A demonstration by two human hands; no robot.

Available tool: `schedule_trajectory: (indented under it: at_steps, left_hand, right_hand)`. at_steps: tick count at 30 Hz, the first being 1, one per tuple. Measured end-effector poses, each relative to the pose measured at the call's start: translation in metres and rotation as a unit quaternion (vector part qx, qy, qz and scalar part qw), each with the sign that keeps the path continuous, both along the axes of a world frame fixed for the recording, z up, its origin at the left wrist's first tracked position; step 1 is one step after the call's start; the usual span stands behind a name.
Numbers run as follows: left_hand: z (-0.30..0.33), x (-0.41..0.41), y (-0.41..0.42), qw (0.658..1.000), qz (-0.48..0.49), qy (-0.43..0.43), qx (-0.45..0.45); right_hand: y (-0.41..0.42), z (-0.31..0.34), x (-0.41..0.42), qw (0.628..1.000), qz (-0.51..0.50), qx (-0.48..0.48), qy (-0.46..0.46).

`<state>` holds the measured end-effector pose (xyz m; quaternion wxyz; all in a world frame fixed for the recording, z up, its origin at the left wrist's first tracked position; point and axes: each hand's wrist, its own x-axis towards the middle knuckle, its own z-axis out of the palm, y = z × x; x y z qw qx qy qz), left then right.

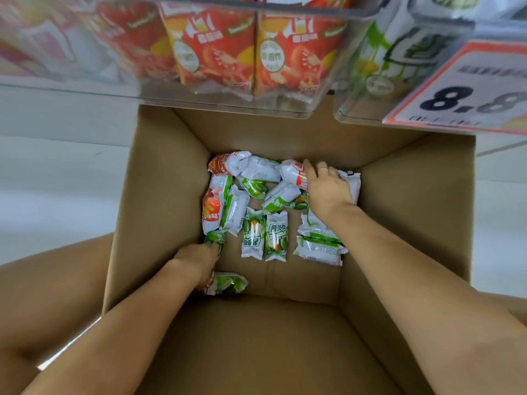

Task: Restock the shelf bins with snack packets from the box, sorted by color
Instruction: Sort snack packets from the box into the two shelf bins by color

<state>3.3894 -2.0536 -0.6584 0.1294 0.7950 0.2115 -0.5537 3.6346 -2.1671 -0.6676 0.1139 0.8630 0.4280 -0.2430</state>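
Inside the cardboard box [159,212], the left hand [196,259] hides its own fingertips among the green packets [218,238], so its grip cannot be told. A packet [228,283] under that wrist is partly covered. The right hand [325,185] covers part of a red packet [293,172] at the box's far wall. Above the box, the clear bins [313,109] are cut off by the top edge, their packets blurred. The price sign [467,89] runs off the right edge, its small print unreadable.
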Motion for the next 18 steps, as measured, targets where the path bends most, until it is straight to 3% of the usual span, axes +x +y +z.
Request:
schedule_trajectory:
  at_steps: [3, 6, 8, 11, 13, 15, 18]
  left_hand:
    - [0.012, 0.009, 0.008, 0.989, 0.145, -0.035, 0.001]
    - [0.019, 0.018, 0.012, 0.934, 0.336, -0.121, -0.008]
    - [0.024, 0.022, 0.01, 0.861, 0.476, -0.175, -0.032]
    - [0.044, 0.032, 0.005, 0.694, 0.683, -0.192, -0.12]
    - [0.057, 0.038, 0.001, 0.591, 0.762, -0.171, -0.2]
    - [0.067, 0.039, -0.002, 0.525, 0.79, -0.172, -0.266]
    - [0.086, 0.042, -0.008, 0.469, 0.797, -0.188, -0.331]
  right_hand:
    - [-0.007, -0.005, -0.009, 0.999, -0.053, -0.003, 0.014]
    - [-0.019, -0.009, -0.015, 0.973, -0.197, 0.028, 0.115]
    - [-0.027, -0.012, -0.021, 0.939, -0.289, 0.072, 0.172]
    - [-0.029, -0.008, -0.033, 0.908, -0.354, 0.103, 0.2]
    - [-0.029, -0.004, -0.044, 0.889, -0.381, 0.1, 0.233]
    - [-0.027, 0.005, -0.057, 0.868, -0.397, 0.127, 0.269]
    - [-0.022, 0.024, -0.075, 0.821, -0.424, 0.198, 0.327]
